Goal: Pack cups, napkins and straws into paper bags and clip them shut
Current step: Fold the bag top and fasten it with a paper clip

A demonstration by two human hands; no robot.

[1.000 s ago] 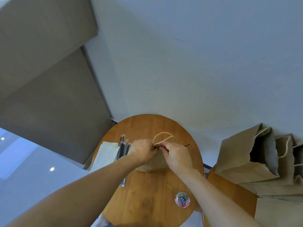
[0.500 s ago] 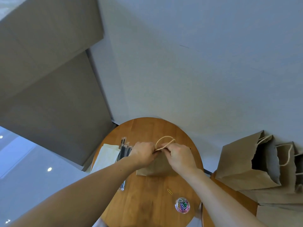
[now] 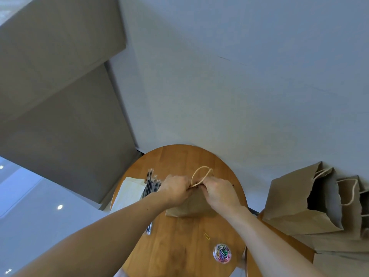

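The top edge of a brown paper bag (image 3: 189,206) is pinched by the left hand (image 3: 175,189) and the right hand (image 3: 219,191), fingers curled, just below its handle loop (image 3: 200,174). The bag is set on the round wooden table (image 3: 179,246), beside straws (image 3: 149,183), napkins (image 3: 129,193) and a tub of paper clips (image 3: 222,253).

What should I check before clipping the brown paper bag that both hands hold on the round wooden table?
1. Brown paper bag: top pinched by left hand and right hand: ok.
2. Beige cord handle standing free above the hands: ok.
3. Loose yellow paper clip lying near on round wooden table: ok.
4. A hand free to take it: not ok.
5. Bag's contents: cannot tell, hidden.
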